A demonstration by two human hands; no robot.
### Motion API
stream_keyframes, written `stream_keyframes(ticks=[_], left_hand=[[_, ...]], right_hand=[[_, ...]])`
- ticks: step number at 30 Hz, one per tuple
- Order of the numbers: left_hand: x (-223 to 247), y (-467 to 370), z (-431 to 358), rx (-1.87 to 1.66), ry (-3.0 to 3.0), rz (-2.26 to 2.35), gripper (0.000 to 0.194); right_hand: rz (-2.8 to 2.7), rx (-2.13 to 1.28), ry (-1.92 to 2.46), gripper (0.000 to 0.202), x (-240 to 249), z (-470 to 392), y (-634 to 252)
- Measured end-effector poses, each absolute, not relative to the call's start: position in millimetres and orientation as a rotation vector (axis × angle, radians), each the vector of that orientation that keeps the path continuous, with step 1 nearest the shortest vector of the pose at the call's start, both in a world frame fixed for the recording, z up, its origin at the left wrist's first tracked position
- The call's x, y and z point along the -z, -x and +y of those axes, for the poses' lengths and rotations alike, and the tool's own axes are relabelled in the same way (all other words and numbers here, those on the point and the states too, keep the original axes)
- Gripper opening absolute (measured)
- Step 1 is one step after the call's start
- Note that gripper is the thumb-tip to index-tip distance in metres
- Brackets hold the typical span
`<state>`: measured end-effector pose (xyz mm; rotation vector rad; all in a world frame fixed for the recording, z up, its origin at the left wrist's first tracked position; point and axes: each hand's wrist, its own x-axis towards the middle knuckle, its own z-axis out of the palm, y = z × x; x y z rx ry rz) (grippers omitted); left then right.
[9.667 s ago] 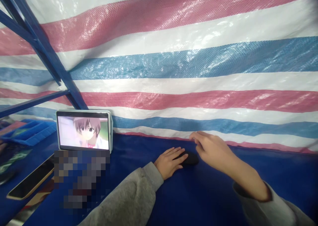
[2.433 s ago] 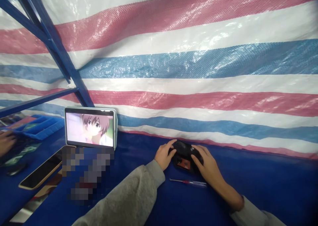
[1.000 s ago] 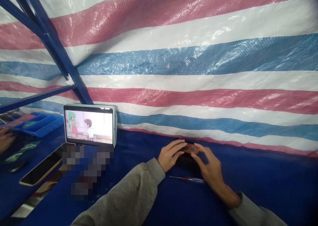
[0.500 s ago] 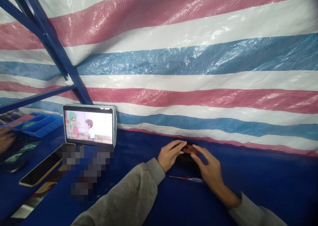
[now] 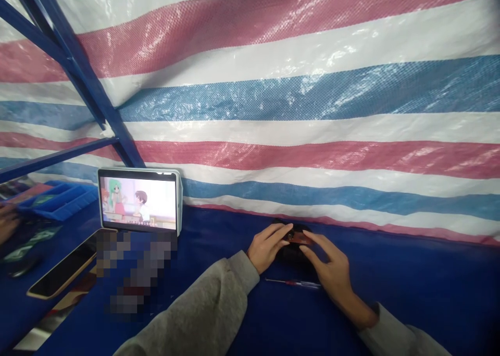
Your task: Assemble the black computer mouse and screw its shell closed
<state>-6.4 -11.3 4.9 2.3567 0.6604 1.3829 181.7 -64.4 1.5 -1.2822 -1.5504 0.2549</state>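
Both of my hands hold a small reddish-brown piece (image 5: pixel 300 238) that looks like a circuit board, with a dark round part at its left end. My left hand (image 5: pixel 267 245) pinches its left side with thumb and fingertips. On the right side, the thumb and forefinger of my right hand (image 5: pixel 330 262) grip the other end. Below the piece lies a black object (image 5: pixel 294 254), partly covered by my fingers; its kind I cannot make out. A thin screwdriver (image 5: pixel 299 283) with a red and clear handle rests on the blue table just in front of my hands.
A tablet (image 5: pixel 138 199) playing a cartoon stands at the left back. Near it lies a phone (image 5: pixel 64 267). Further left are a blue divided tray (image 5: pixel 74 202), green boards (image 5: pixel 33 244) and another person's hand (image 5: pixel 7 225). Behind the blue table (image 5: pixel 422 288) hangs a striped plastic sheet (image 5: pixel 312 152).
The reddish-brown piece has tilted slightly between my fingers, while my hands stay almost in place. The view has shifted a little. At far left, the other person's hand has moved slightly.
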Motion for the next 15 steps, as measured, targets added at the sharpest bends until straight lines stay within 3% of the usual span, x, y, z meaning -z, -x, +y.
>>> stream_keyframes(ticks=[4,15], left_hand=[[-7.3,6.7,-12.2,-1.422,-2.331,0.646,0.037],[-3.6,4.4,-9.4,-1.431,-2.247,0.723,0.035]], right_hand=[[-1.532,-0.256,1.256,0.02,-7.4,-65.0,-179.4],[-1.517,-0.355,1.252,0.022,-0.2,-65.3,-182.0]])
